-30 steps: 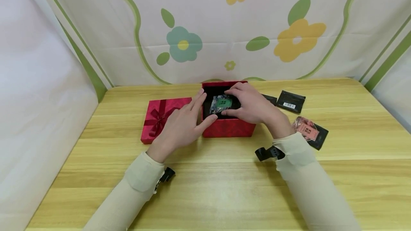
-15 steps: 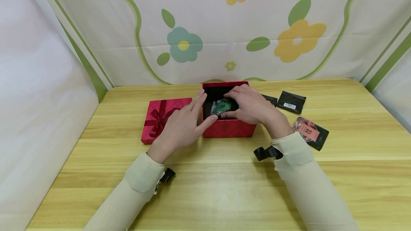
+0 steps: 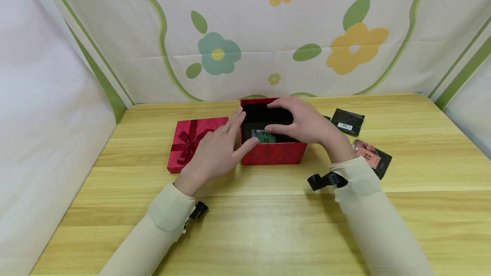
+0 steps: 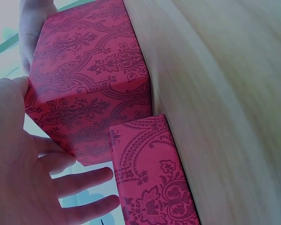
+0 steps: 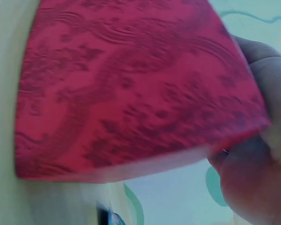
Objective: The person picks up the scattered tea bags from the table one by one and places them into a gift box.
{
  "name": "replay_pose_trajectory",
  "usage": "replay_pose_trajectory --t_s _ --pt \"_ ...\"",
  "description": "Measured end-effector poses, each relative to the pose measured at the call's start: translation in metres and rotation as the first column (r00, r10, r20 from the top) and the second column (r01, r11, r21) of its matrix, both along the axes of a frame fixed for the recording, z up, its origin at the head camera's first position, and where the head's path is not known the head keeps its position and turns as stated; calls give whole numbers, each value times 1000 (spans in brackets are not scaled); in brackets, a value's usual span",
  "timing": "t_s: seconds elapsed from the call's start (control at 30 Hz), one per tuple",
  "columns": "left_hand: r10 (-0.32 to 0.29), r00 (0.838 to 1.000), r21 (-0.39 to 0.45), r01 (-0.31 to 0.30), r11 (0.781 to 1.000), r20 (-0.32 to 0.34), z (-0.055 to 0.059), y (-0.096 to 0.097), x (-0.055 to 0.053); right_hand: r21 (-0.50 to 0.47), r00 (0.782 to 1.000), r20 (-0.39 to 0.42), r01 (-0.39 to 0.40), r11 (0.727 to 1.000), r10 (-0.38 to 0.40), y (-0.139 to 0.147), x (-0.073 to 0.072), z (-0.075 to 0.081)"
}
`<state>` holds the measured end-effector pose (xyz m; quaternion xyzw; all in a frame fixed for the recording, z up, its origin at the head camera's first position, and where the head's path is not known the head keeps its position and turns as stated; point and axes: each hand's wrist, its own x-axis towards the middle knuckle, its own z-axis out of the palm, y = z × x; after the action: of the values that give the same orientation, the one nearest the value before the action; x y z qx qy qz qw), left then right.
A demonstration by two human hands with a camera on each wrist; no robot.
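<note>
A red patterned box with a dark inside stands uncovered near the table's back edge. Low inside it, by the front wall, lies a small packet with a green label, partly hidden by the wall. My left hand rests at the box's left rim with its fingers extended; in the left wrist view its thumb touches a corner of the box. Over the right part of the opening is my right hand, thumb and fingers spread apart with nothing between them. The right wrist view shows that hand at the rim.
Left of the box lies its red lid with a ribbon bow. On the right are a black packet with a barcode label and a packet with a pink label. Another black packet is mostly hidden behind my right hand. A flowered curtain hangs behind.
The green-labelled packet has sunk towards the box's front wall and out of my right hand. That hand has spread its fingers and shifted slightly right. My left hand stays put.
</note>
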<state>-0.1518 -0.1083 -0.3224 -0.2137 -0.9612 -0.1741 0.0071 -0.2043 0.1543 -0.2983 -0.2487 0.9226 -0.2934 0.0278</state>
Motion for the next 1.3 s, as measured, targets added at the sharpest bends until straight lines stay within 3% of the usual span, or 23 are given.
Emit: replay_pose_trajectory --t_s 0.1,0.23,0.4,0.57,0.93,1.3 --pt "3 1000 7 -3 1000 4 0 0 1 -126 998 0 55 990 -56 11 1 6" --pt "6 1000 13 -6 1000 4 -1 0 1 -278 991 -4 128 952 -134 29 3 13" --pt "5 1000 7 -5 1000 0 -1 -2 0 -347 976 -13 197 917 -215 51 2 15" --pt "9 1000 5 -9 1000 3 -1 -2 0 -325 964 21 256 910 -264 70 -5 6" --pt "1 1000 16 -1 1000 7 -1 -2 1 -168 950 132 304 938 -285 93 -16 -20" --pt "-1 1000 20 1 1000 6 -2 0 -1 -38 937 213 291 956 -277 106 -26 -36"
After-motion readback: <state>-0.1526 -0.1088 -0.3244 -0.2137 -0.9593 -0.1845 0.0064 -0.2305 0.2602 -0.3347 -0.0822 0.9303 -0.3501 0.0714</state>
